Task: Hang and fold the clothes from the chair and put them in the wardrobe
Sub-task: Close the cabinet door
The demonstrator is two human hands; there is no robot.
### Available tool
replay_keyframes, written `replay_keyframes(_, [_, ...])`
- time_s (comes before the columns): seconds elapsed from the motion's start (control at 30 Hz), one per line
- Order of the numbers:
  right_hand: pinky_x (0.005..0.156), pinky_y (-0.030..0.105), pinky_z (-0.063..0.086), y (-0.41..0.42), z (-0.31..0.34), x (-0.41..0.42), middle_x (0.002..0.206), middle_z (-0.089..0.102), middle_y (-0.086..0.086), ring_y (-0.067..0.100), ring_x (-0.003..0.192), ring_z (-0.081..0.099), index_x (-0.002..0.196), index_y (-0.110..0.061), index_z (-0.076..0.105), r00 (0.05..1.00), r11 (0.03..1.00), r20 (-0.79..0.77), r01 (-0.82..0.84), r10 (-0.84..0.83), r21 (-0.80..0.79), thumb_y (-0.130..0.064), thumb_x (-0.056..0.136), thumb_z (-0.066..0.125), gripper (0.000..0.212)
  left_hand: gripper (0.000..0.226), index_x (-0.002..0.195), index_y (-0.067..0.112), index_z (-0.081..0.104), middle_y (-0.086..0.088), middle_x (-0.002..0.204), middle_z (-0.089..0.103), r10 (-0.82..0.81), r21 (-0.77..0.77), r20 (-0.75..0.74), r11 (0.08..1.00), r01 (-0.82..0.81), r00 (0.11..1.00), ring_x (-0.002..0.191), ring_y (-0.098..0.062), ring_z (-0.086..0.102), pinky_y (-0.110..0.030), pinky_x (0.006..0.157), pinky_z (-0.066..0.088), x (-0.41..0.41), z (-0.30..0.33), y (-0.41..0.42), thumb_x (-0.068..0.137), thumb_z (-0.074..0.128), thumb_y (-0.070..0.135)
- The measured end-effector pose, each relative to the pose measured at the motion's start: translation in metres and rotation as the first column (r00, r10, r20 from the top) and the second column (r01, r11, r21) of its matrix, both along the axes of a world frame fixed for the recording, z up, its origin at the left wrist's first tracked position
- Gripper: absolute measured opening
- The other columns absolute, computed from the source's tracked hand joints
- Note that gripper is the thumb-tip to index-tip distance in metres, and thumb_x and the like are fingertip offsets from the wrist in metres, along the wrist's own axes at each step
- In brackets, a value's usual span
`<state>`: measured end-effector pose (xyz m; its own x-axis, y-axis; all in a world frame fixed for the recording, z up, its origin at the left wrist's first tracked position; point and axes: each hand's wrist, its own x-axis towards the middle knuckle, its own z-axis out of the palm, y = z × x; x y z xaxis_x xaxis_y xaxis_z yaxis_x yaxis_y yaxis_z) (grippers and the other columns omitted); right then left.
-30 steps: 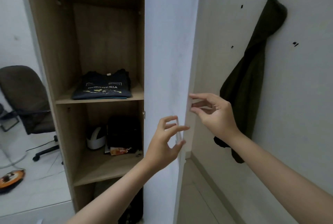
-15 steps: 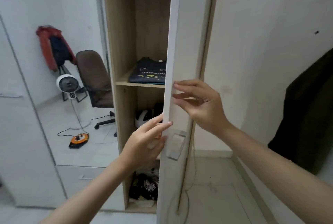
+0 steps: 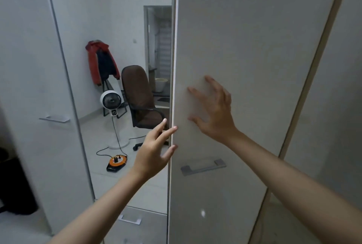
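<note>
The white wardrobe door (image 3: 244,47) fills the right half of the view and stands almost shut, hiding the inside. My right hand (image 3: 213,112) lies flat on its face with the fingers spread, above the grey bar handle (image 3: 202,166). My left hand (image 3: 154,149) is at the door's left edge, fingers apart and fingertips touching the edge. Neither hand holds anything. The brown office chair (image 3: 141,98) shows in the mirror panel to the left, with no clothes on it.
The mirror also shows a white fan (image 3: 110,100), a red and dark jacket (image 3: 98,61) on a stand, and an orange cable reel (image 3: 117,162) on the floor. A second white door with a handle (image 3: 54,119) stands left. A drawer handle (image 3: 130,219) sits below.
The door has swung from wide open to almost shut, covering the shelves and the folded dark shirt. My right hand moved from the door's edge to lie flat on its face.
</note>
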<state>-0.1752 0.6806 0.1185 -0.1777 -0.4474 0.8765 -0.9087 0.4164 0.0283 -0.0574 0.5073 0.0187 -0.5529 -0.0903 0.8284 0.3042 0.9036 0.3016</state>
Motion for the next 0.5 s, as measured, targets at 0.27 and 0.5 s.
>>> replay_keyframes(0.27, [0.102,0.074,0.009,-0.067,0.0,-0.065,0.154,-0.024,-0.008,0.023,0.143,-0.015,0.147,-0.046,0.005,0.931,0.906,0.118,0.298,-0.345,0.299,-0.045,0.065,0.08,0.111,0.115,0.14,0.057,-0.007,-0.011,0.153,-0.027,0.395,-0.261,0.297,0.909,-0.323,0.87,0.143,-0.03,-0.016,-0.073,0.101,0.016,-0.093,0.019,-0.07,0.063,0.079,0.051])
replay_keyframes(0.5, [0.097,0.076,0.0,-0.088,-0.004,-0.093,0.154,-0.029,-0.007,0.022,0.142,-0.025,0.146,-0.047,-0.002,0.876,0.841,0.108,0.408,-0.47,0.354,-0.049,0.053,0.084,0.127,0.124,0.139,0.059,-0.01,-0.006,0.146,-0.043,0.354,-0.184,0.386,0.934,-0.305,0.852,0.136,-0.028,-0.036,-0.078,0.099,0.016,-0.146,0.011,-0.089,0.056,0.083,0.051])
